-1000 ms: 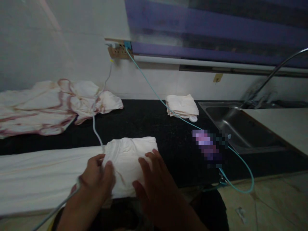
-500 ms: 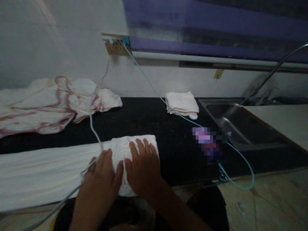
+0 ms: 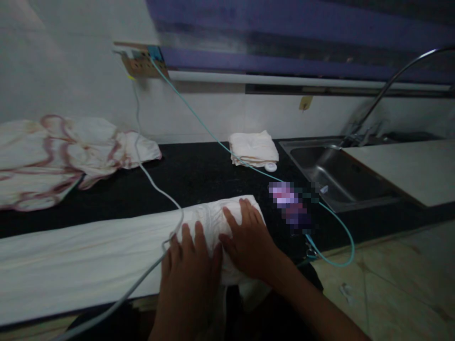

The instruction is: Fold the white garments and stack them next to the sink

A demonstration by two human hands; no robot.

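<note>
A long strip of folded white cloth (image 3: 92,255) lies along the front of the black counter, its gathered right end under my hands. My left hand (image 3: 188,265) rests flat on it, fingers slightly apart. Just to its right, my right hand (image 3: 250,241) presses on the cloth's end with fingers spread. Both palms face down and hide part of the gathered section. A grey cable (image 3: 158,187) runs across the cloth and passes by my left fingers.
A crumpled white cloth with reddish-brown lines (image 3: 67,151) lies at the back left. By the wall sits a folded white cloth (image 3: 254,146) with a small white disc (image 3: 270,167). A blurred-out object (image 3: 291,208) with a teal cable (image 3: 199,118) lies before the steel sink (image 3: 337,175).
The white cloth's end and both my hands have shifted right along the counter, closer to the blurred-out object. The camera view has turned slightly right.
</note>
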